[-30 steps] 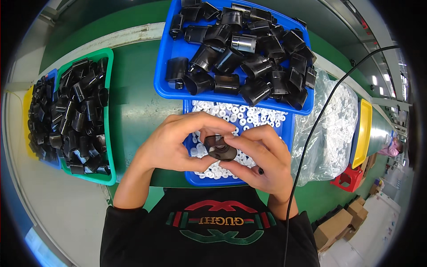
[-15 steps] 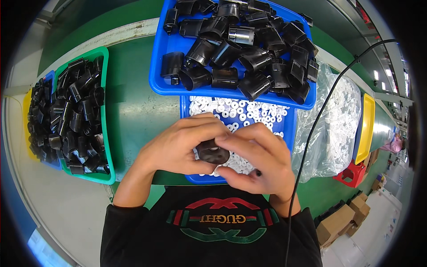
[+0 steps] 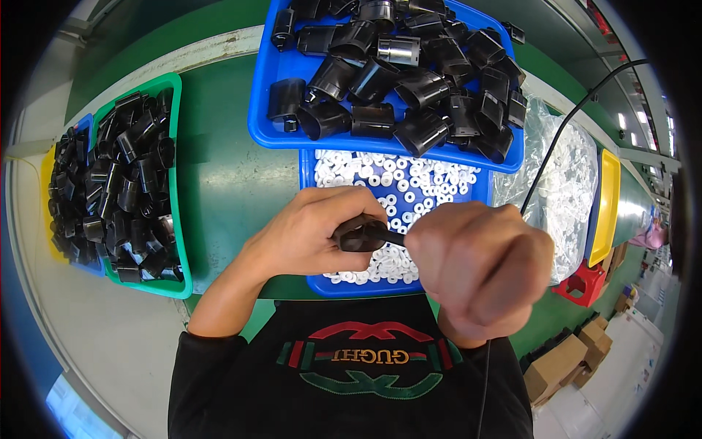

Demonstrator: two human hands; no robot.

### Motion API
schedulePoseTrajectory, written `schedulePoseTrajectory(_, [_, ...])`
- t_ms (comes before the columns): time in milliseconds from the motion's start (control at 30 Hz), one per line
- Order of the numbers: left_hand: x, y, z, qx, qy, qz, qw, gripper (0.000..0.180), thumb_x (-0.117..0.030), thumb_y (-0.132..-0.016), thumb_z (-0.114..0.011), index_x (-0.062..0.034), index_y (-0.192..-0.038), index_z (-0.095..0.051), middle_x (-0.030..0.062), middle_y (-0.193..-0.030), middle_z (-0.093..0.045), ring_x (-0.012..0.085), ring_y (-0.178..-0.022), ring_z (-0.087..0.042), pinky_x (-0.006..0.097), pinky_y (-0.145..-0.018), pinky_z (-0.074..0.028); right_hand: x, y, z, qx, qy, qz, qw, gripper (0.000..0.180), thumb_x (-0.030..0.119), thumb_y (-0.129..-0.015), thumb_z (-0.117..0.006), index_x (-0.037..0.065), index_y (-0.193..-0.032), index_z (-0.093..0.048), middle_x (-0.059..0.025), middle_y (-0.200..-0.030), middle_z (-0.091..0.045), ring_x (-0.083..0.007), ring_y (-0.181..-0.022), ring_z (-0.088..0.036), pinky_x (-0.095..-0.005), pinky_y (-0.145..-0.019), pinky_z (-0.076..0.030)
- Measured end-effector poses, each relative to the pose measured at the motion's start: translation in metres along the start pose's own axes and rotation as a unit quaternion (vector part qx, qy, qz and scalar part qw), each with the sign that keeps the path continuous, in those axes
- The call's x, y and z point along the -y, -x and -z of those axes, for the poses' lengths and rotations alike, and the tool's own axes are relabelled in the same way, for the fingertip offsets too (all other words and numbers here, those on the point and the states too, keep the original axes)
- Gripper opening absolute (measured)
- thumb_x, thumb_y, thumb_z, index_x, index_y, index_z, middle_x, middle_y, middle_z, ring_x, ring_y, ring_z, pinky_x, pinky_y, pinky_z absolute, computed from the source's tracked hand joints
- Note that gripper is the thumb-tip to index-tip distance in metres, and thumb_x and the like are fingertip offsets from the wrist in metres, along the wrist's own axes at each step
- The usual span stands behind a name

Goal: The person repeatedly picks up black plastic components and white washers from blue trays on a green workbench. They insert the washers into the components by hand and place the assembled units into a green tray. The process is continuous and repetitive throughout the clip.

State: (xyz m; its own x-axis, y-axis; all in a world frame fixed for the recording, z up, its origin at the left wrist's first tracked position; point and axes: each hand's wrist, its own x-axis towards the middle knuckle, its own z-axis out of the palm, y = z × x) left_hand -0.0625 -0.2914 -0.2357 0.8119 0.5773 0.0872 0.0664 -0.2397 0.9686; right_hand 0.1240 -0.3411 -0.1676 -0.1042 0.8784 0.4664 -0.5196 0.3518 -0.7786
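Note:
My left hand (image 3: 311,228) is closed around a black plastic housing (image 3: 352,238), which looks like the tube-shaped pieces in the trays. From the right, my right hand (image 3: 482,267) is in a fist, raised close to the camera. A short dark rod (image 3: 395,238) runs from that fist to the end of the housing. The rest of the rod is hidden by the fingers. Beneath both hands lies a blue tray (image 3: 311,282) of small white ring washers (image 3: 391,263).
A second blue tray (image 3: 267,139) heaped with black housings overlaps the washer tray's far side. At left stands a green tray (image 3: 183,241) of similar parts. A clear plastic bag (image 3: 548,175) of white pieces sits at right. A black cable (image 3: 567,117) passes behind my right hand.
My right hand has gone from pinching with its fingertips at the housing to a raised fist farther right. A dark rod now shows between fist and housing. My left hand still holds the housing.

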Motion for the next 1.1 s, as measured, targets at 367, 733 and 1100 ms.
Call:
schedulePoseTrajectory(367, [0.0, -0.001, 0.0, -0.001, 0.001, -0.039, 0.999, 0.039, -0.009, -0.064, -0.074, -0.0033, -0.1, -0.06, 0.0114, -0.083, -0.061, 0.0323, -0.074, -0.061, 0.039, -0.066, -0.05, -0.016, 0.005, -0.015, -0.039, 0.068, -0.028, 0.997, 0.014, -0.01, -0.052, -0.051, 0.003, -0.052, -0.048, -0.0037, -0.054, -0.043, -0.0155, -0.044, -0.039, -0.0279, -0.041, -0.025])
schedulePoseTrajectory(733, [-0.014, -0.002, -0.004, -0.005, -0.014, 0.003, 1.0, 0.035, -0.01, -0.066, -0.077, -0.0018, -0.094, -0.058, 0.0135, -0.081, -0.06, 0.0344, -0.074, -0.061, 0.041, -0.065, -0.049, -0.026, 0.01, -0.012, -0.008, 0.061, 0.001, 0.998, 0.023, -0.004, -0.069, -0.059, 0.007, -0.054, -0.045, -0.003, -0.052, -0.045, -0.0144, -0.042, -0.038, -0.0266, -0.04, -0.024])
schedulePoseTrajectory(1100, [-0.016, -0.001, 0.009, -0.063, -0.057, -0.002, 0.996, 0.028, -0.003, -0.06, -0.074, -0.0025, -0.085, -0.063, 0.0079, -0.076, -0.061, 0.0235, -0.066, -0.06, 0.031, -0.059, -0.047, 0.009, 0.009, -0.014, -0.033, 0.03, -0.039, 0.998, 0.031, 0.0, -0.069, -0.06, 0.012, -0.05, -0.038, 0.0007, -0.048, -0.041, -0.0154, -0.039, -0.043, -0.0267, -0.036, -0.021])
